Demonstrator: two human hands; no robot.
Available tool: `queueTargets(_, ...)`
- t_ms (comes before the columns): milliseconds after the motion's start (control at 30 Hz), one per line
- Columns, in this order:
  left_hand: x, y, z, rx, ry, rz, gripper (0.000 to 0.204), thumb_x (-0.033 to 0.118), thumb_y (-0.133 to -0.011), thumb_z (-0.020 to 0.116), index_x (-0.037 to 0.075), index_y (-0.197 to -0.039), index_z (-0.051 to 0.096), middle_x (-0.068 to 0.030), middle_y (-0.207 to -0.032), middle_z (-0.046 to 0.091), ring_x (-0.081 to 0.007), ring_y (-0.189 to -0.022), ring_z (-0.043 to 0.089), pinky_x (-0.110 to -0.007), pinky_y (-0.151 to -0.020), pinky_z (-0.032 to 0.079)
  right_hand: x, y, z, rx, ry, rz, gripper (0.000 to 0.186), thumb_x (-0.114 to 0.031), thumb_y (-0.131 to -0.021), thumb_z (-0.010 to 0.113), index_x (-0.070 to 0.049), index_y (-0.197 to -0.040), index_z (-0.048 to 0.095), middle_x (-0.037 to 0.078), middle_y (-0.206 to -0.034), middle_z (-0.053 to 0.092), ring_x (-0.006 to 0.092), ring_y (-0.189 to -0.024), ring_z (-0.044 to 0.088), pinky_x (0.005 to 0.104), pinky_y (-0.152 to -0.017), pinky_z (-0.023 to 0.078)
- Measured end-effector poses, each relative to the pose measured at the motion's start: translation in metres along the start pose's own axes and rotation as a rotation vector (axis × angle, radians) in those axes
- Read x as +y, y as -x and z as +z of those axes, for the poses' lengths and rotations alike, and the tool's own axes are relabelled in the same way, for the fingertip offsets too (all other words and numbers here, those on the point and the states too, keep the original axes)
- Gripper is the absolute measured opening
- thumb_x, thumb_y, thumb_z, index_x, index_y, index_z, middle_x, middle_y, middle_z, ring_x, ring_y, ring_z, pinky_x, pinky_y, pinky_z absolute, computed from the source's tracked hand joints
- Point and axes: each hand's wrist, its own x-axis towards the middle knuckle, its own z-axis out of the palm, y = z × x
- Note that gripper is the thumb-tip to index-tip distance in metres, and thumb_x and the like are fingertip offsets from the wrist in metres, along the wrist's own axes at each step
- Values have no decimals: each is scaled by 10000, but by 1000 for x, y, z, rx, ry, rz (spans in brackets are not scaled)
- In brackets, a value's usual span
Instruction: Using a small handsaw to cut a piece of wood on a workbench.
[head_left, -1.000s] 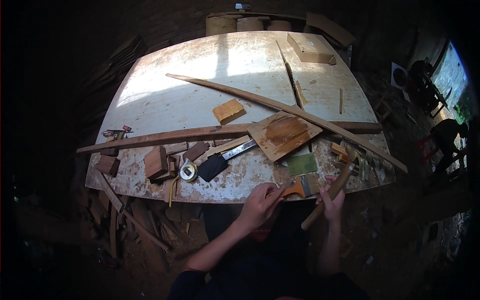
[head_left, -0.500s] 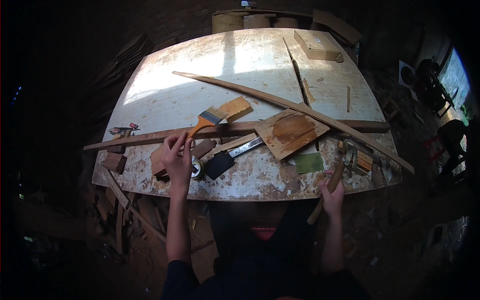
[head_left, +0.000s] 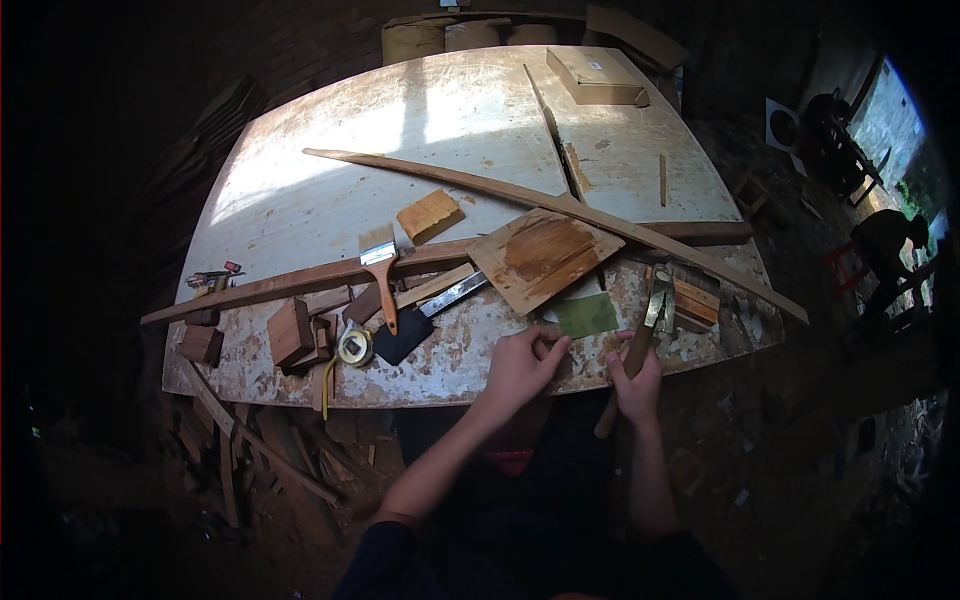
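My right hand (head_left: 637,388) is closed around the wooden handle of a hammer (head_left: 636,352), whose shiny metal head points away from me. To its left, my left hand (head_left: 522,368) is low over the table's near edge, fingers curled and thumb tip close to the forefinger. Those fingertips meet at the lower left corner of a small green sheet (head_left: 588,315); whether they pinch anything cannot be made out. A paintbrush (head_left: 380,262) with an orange handle lies across a long wooden beam (head_left: 270,288), bristles away from me. The stained square board (head_left: 545,255) rests just beyond the green sheet.
A tape measure (head_left: 354,346), a black-ended metal tool (head_left: 405,335) and dark wood blocks (head_left: 290,332) sit left. A long thin strip (head_left: 470,181) crosses the table diagonally. Striped wood blocks (head_left: 695,303) stand beside the hammer head. A cardboard box (head_left: 597,78) is at the far right.
My left hand has let go of the paintbrush, which now rests on the beam, and has moved right to the green sheet. My right hand keeps hold of the hammer. The view has shifted slightly.
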Motion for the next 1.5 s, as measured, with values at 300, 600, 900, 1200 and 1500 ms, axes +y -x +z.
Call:
queueTargets(300,-6,-27,21,89,-148,68,291,287,-896,737,12,-817,686,-167,-660,670,-318,-624,688,-407,-609,540,11,1,-2,-15,49,-49,320,-64,-891,712,-37,-1186,592,-28,-737,504,87,-665,531,268,-638,460)
queueTargets(600,-38,62,-75,15,478,-80,228,79,-980,642,47,-792,518,95,-657,478,32,-586,398,-186,-510,285,8,1,3,7,46,-74,272,-42,-929,663,-3,-1186,582,-44,-717,476,55,-638,496,232,-602,423)
queueTargets(900,-57,-9,-208,574,-249,51,342,291,-1010,635,-42,-1079,672,-114,-756,705,-173,-634,696,-314,-586,534,9,1,4,27,101,-112,268,-53,-925,667,0,-1176,590,-47,-712,475,56,-644,487,238,-618,417)
queueTargets(1200,-86,-21,-187,442,-568,-149,551,223,-839,712,-10,-1320,582,-219,-876,704,-382,-843,697,-479,-751,546,8,4,-3,-16,188,-54,343,-125,-893,725,-11,-1200,625,118,-992,675,246,-948,667,387,-863,516)
queueTargets(1500,-96,-33,-194,776,-978,318,421,194,-839,757,44,-1218,655,-139,-1141,617,-368,-1142,527,-478,-989,410,14,0,1,-2,224,-177,285,-66,-912,693,-19,-1185,625,-43,-738,499,60,-666,500,248,-632,431)
